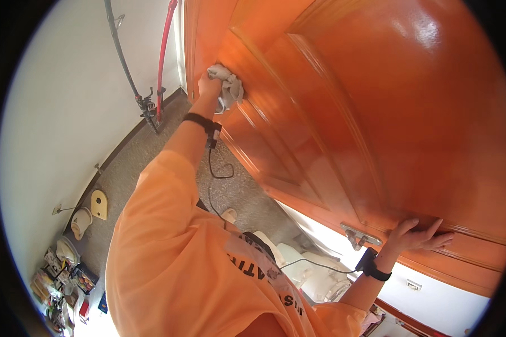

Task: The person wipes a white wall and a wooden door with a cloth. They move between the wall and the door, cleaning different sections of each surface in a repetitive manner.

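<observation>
My left hand (209, 87) holds a crumpled grey cloth (232, 87) against the glossy orange-brown wooden door (405, 126), close to the door's hinge-side edge. Part of the cloth hides my fingertips. Far over to the right, my right hand (421, 236) rests on the face of the door with its fingers spread and nothing in them. Just left of that hand is the metal door handle (359, 236) on its plate. Raised mouldings frame the door panels. Each wrist wears a black band with a small device and a cable.
Two fishing rods, one dark (126, 63) and one red (164, 54), lean in the corner by the white wall (67, 92). A cream-coloured appliance (82, 222) and a yellow board (99, 204) stand along the wall. Assorted clutter (63, 286) lies at lower left. The floor (152, 168) is speckled grey.
</observation>
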The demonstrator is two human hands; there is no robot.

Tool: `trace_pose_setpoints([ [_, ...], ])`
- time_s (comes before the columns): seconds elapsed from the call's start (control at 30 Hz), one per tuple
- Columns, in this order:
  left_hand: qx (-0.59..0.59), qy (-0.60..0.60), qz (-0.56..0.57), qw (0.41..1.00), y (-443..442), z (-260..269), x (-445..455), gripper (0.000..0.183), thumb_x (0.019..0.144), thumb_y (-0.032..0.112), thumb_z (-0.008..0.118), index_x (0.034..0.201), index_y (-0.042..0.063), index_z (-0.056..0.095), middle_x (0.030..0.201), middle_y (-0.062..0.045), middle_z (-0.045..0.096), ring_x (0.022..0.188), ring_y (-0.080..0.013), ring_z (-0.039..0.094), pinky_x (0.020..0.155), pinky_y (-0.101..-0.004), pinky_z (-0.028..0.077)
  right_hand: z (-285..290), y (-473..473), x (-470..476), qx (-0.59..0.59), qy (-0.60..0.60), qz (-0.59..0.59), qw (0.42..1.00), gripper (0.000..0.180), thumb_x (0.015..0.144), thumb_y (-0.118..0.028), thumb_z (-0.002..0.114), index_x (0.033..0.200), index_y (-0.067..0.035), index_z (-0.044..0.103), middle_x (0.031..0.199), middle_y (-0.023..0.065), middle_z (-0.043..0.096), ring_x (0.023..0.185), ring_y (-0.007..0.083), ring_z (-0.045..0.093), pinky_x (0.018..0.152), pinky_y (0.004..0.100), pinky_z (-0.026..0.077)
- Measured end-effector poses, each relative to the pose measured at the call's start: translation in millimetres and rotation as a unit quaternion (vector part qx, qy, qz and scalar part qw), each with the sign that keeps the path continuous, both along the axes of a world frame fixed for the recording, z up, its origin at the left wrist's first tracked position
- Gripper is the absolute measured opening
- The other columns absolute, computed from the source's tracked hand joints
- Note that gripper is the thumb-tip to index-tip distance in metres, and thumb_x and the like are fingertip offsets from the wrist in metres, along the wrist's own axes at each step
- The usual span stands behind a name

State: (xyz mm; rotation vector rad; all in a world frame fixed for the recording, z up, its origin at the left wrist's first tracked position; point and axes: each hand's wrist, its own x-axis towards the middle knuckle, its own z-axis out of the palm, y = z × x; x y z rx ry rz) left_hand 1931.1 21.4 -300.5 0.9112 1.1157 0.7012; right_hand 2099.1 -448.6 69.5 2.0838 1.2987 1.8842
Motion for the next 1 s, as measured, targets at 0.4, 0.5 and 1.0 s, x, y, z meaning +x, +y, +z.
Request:
trace_pose_setpoints([
  [0.4,0.511,0.011,0.075,0.856,-163.6,207.5,30.9,0.070,0.064,-0.008,0.047,0.133,0.001,0.044,0.137,-0.028,0.031,0.125,-0.0470,0.034,0.104,-0.0481,0.034,-1.2,-7.7,6.8,0.026,0.013,0.011,1.000,0.048,0.093,-0.035,0.048,0.133,-0.007,0.052,0.153,0.0243,0.022,0.143,0.0411,0.015,0.112,0.0617,0.004],
  [0.5,0.609,-0.003,-0.081,0.789,-226.1,207.4,25.9,0.067,0.066,0.002,0.059,0.131,0.013,0.050,0.140,-0.019,0.036,0.127,-0.0418,0.038,0.102,-0.0475,0.038,-4.0,-8.9,8.2,0.037,0.018,0.008,0.999,0.048,0.093,-0.035,0.048,0.132,-0.008,0.054,0.153,0.0237,0.023,0.144,0.0403,0.016,0.112,0.0605,0.003],
  [1.0,0.570,-0.029,0.181,0.801,-56.4,286.5,22.8,0.062,0.069,-0.013,0.042,0.126,0.008,0.051,0.136,-0.029,0.031,0.122,-0.0485,0.037,0.103,-0.0447,0.037,-4.6,-9.0,9.2,0.066,0.015,0.001,0.998,0.044,0.089,-0.031,0.050,0.126,-0.010,0.060,0.150,0.0232,0.030,0.142,0.0403,0.023,0.114,0.0573,0.005],
])
